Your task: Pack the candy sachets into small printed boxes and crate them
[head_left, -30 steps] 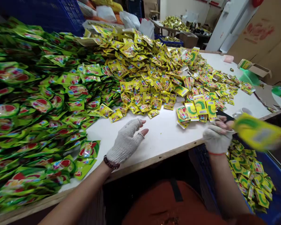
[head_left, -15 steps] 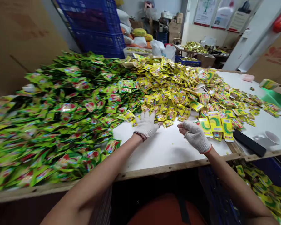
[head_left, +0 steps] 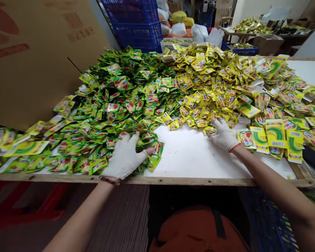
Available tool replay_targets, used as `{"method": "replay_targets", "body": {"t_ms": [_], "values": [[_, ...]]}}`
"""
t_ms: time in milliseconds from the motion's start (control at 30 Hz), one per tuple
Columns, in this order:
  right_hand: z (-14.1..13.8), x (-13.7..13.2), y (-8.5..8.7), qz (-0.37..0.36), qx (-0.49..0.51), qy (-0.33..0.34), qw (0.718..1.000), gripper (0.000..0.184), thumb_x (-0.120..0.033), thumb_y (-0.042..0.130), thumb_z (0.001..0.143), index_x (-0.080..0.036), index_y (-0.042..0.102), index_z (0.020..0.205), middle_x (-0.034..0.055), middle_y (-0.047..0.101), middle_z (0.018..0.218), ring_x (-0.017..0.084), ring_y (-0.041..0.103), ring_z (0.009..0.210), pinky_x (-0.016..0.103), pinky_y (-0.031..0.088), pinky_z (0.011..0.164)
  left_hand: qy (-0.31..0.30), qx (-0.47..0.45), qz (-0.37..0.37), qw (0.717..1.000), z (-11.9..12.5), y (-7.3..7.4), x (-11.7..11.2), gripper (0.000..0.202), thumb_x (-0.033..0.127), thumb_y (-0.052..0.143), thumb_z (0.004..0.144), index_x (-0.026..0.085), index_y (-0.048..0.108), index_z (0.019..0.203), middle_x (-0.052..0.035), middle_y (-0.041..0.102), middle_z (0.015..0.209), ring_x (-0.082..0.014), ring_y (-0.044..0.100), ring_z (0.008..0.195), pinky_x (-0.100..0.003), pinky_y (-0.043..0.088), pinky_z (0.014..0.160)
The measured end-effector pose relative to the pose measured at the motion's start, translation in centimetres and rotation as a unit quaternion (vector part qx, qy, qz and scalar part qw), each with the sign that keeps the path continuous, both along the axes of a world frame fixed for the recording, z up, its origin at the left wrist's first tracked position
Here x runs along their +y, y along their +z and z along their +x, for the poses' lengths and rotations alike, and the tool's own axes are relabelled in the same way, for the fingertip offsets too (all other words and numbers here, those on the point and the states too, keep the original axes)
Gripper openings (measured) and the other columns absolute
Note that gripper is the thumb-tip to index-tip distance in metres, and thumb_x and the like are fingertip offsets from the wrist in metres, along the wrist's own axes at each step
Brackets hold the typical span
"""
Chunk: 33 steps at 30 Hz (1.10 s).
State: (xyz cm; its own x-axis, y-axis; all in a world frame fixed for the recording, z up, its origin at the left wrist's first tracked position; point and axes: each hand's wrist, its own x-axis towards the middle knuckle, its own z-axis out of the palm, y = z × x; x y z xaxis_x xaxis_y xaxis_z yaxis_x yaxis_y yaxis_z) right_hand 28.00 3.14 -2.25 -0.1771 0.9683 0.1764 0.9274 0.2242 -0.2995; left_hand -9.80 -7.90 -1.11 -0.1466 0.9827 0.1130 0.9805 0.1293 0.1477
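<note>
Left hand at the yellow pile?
No, the left hand is at the green pile, while the right hand is at the yellow pile.

Over on your left, a big brown cardboard box [head_left: 42, 66] stands tall, red print on its face. Right past it, up goes a stack of blue plastic crates [head_left: 136, 29]! Next along you've got yellow sacks [head_left: 178, 16] heaped with a white sack [head_left: 179, 30], pale plastic bags [head_left: 198, 34] slumped beside them, and a white plastic basket [head_left: 170, 45] in front. Look deeper right: a far table [head_left: 232, 33] carries a gold-coloured heap [head_left: 252, 26], with a blue crate [head_left: 244, 51] and a brown carton [head_left: 269, 44] before it, a pale wall [head_left: 257, 9] behind. Down low left, red plastic framework [head_left: 54, 206]; at your right edge, a black slab [head_left: 313, 158], cut off.
</note>
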Motion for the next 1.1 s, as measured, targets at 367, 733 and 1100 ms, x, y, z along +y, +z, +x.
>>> {"method": "replay_targets", "body": {"t_ms": [367, 733, 1100], "values": [[-0.5, -1.8, -0.2, 0.026, -0.025, 0.084, 0.996, 0.027, -0.034, 0.057, 0.09, -0.016, 0.069, 0.106, 0.0134, 0.067, 0.103, 0.027, 0.062, 0.093, 0.035, 0.047, 0.08, -0.238, -0.149, 0.106, 0.954, 15.2, -2.0, 9.6, 0.054, 0.042, 0.056, 0.09, 0.012, 0.057, 0.135, -0.0205, 0.047, 0.15, -0.0336, 0.042, 0.141, -0.05, 0.034, 0.117], [1.1, -0.6, 0.1, 0.089, 0.19, 0.081, 0.974, 0.013, -0.02, 0.052, 0.088, -0.018, 0.064, 0.084, 0.0069, 0.066, 0.084, 0.022, 0.06, 0.084, 0.032, 0.044, 0.078, -0.249, -0.189, 0.259, 0.914, 14.6, 1.4, 8.6, 0.03, 0.035, 0.048, 0.097, 0.019, 0.068, 0.083, -0.0078, 0.069, 0.09, -0.0221, 0.064, 0.092, -0.036, 0.048, 0.086], [-1.5, -1.1, 1.8, 0.05, 0.015, 0.086, 0.995, 0.016, -0.025, 0.058, 0.091, -0.018, 0.068, 0.102, 0.0095, 0.064, 0.103, 0.022, 0.058, 0.093, 0.03, 0.044, 0.079, -0.31, -0.256, 0.092, 0.911, 15.2, 1.4, 7.4, 0.021, 0.028, 0.054, 0.088, 0.019, 0.062, 0.07, -0.0031, 0.061, 0.076, -0.0188, 0.055, 0.078, -0.031, 0.043, 0.073]]}}
